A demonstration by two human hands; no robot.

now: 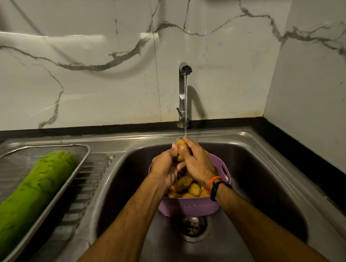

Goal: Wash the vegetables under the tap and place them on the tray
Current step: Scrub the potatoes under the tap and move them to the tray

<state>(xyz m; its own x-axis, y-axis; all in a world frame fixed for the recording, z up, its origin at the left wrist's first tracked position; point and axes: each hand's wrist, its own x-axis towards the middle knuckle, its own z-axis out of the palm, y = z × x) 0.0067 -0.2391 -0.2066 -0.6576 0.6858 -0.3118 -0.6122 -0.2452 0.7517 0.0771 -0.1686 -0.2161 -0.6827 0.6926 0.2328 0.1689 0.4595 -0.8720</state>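
Bare forearms reach over the sink (257, 167), where a purple basket (190, 208) of potatoes (186, 186) sits above the drain (193, 226). Just beyond the basket, the left hand (165, 164) and right hand (196, 161) both curl around one potato (180, 148) under the running tap (183, 91) — mid-wash. Left of the sink, a green gourd (31, 192) already lies on the steel tray (83, 159); the basket's potatoes appear still to wash.
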